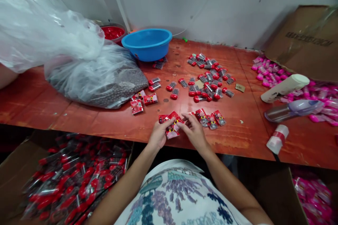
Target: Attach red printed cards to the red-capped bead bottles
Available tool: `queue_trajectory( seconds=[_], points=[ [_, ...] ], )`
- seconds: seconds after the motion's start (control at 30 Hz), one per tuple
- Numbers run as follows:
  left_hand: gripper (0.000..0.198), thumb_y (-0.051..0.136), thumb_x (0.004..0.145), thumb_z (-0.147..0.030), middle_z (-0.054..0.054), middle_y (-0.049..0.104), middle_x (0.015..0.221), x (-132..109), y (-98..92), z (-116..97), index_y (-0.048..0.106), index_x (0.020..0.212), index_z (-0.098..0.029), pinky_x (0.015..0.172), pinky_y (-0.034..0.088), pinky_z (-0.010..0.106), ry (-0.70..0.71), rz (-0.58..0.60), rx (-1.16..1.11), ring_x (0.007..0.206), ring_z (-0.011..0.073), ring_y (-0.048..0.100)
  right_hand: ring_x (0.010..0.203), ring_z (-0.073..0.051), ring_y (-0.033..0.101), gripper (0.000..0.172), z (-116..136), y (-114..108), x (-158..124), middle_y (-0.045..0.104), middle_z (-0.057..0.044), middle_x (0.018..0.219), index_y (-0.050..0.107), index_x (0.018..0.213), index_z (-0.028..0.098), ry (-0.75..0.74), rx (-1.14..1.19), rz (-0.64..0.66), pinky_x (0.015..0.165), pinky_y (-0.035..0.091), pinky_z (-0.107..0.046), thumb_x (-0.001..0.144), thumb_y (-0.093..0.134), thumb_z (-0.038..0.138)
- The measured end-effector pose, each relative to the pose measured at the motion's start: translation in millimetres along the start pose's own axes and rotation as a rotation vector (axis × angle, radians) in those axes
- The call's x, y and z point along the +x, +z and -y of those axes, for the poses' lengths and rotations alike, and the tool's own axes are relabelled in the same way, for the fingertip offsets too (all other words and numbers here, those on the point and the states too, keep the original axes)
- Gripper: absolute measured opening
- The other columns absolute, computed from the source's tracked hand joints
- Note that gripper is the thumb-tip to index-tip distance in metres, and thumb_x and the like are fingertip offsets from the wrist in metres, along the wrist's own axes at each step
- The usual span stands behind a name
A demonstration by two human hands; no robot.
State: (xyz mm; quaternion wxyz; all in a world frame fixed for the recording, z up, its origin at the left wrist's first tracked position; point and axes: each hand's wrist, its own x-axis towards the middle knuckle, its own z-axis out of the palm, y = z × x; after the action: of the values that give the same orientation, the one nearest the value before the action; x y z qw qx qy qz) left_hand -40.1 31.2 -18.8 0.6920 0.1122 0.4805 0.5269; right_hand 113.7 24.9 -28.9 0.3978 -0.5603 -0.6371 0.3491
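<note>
Red-brown table [79, 116] against a white wall is carrying the work. At its near edge I am pinching a small stack of red packets [172, 128]. My left hand [158, 136] is closing on its left side and my right hand [194, 133] on its right, fingers curled. I am judging the packets light, thin, bendable and slick, so I am gripping them by the edges. The stack count cannot be told. Right loose packets [211, 119]: three or four. Left loose packets [144, 101]: three. Blue bowl [146, 44]: one. Clear bag [87, 66]: one.

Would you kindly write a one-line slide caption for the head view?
Left hand and right hand hold red packets over a wooden table strewn with red-capped vials.
</note>
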Motion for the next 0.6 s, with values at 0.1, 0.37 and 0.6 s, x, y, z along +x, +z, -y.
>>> queue_trajectory(
  seconds=[0.1,0.37,0.6],
  points=[
    [0.029,0.083,0.053,-0.013,0.007,0.073,0.073,1.6,-7.4,-4.3,0.07,0.078,-0.009,0.065,0.055,0.027,0.046,-0.007,-0.019,0.063,0.0173,0.068,0.089,-0.019,0.065,0.032,12.0,26.6,11.6,0.069,-0.004,0.103,0.059,0.119,0.026,-0.049,0.09,0.117,0.08,0.051,-0.032,0.088,0.05,0.025],
    [0.02,0.078,0.059,-0.012,0.007,0.071,0.069,8.0,-29.2,-30.2,0.068,0.077,-0.009,0.051,0.054,0.026,0.016,-0.148,-0.161,0.053,0.0163,0.065,0.091,-0.019,0.063,0.035,-0.2,34.4,98.5,0.069,-0.006,0.104,0.061,0.119,0.023,-0.254,-0.224,0.296,0.081,0.048,-0.031,0.093,0.039,0.018],
    [0.012,0.073,0.063,-0.01,0.005,0.065,0.054,5.7,-32.3,-43.6,0.066,0.073,-0.008,0.038,0.044,0.019,-0.057,-0.189,-0.152,0.039,0.0112,0.056,0.099,-0.024,0.049,0.033,-20.3,36.2,147.5,0.057,-0.011,0.122,0.062,0.12,0.02,-0.387,-0.8,0.403,0.086,0.037,-0.035,0.094,0.041,0.018]
  ],
)
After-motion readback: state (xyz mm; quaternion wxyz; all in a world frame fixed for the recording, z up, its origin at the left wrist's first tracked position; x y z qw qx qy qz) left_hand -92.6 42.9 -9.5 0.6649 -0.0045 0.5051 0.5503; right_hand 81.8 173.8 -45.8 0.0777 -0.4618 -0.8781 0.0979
